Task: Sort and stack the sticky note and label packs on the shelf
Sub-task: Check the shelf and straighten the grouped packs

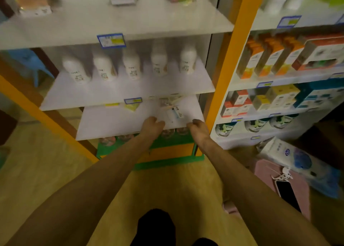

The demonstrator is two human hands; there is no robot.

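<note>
Left hand: the left hand (152,125) reaches over the front edge of the low white shelf board (111,123), fingers curled downward; blur hides whether they pinch anything, so I cannot tell its grip.
Right hand: the right hand (198,127) sits at the front right corner of the same shelf, fingers bent inward; whether it is clenched or holding something cannot be told.
Packs: a small cluster of pale sticky note and label packs (172,107) lies toward the back right of the shelf, just beyond and between the two hands; one flat white pack with dark print (176,113) lies nearest the fingers, and contact cannot be made out.
Yellow pack: a small yellow sticky note pack (132,107) lies near the back edge, left of the cluster and apart from it.
Price tag: a blue-framed price label (133,100) hangs on the front edge of the shelf above.
Upper shelf: five white plastic bottles with printed labels (130,65) stand in a row along the back.
Neighbouring rack: orange and white cartons (260,59) fill the shelving to the right, past an orange upright post (229,59).
Floor: a pink mat (264,171) with a black phone (286,194) on it lies at the right.
</note>
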